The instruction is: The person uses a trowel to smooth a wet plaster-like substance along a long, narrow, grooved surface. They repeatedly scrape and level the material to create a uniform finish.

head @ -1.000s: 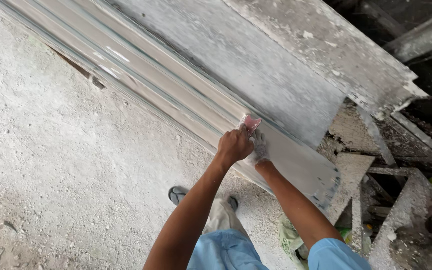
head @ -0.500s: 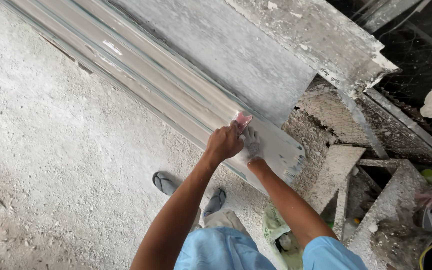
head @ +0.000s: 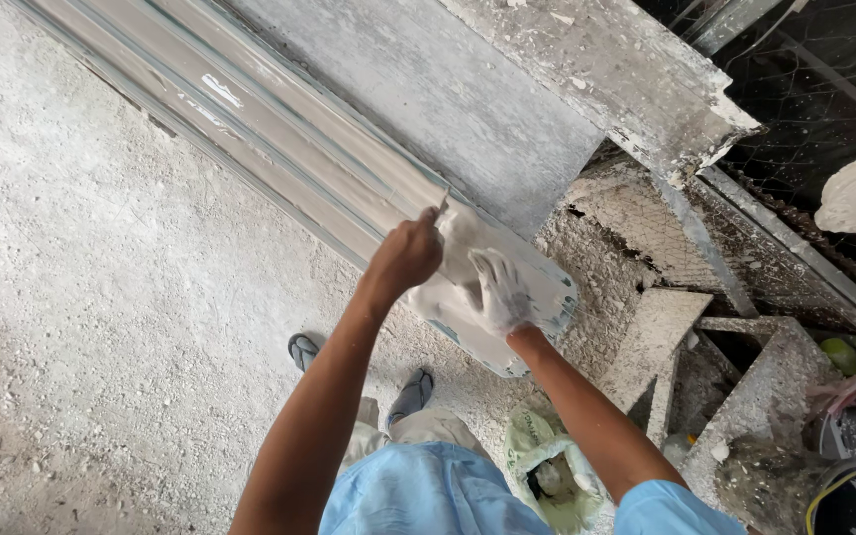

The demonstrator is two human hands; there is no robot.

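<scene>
Near the frame's centre, the left hand [head: 406, 255] was fisted around a thin tool [head: 442, 206], while the plaster-coated right hand [head: 500, 292] pressed flat on the long moulding's [head: 299, 159] lower end. Most of its length looked smooth; wet plaster [head: 458, 263] remained unshaped here.

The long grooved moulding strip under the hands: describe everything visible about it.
The moulding strip is a long, narrow, pale grey-white length with parallel ridges and grooves along it, looking like wet plaster or cement. It runs diagonally from upper left down to a rounded end at lower right, lying on a dusty slab above the rough floor. Near that end the left hand and the plaster-coated right hand press on it, smearing white paste.
</scene>
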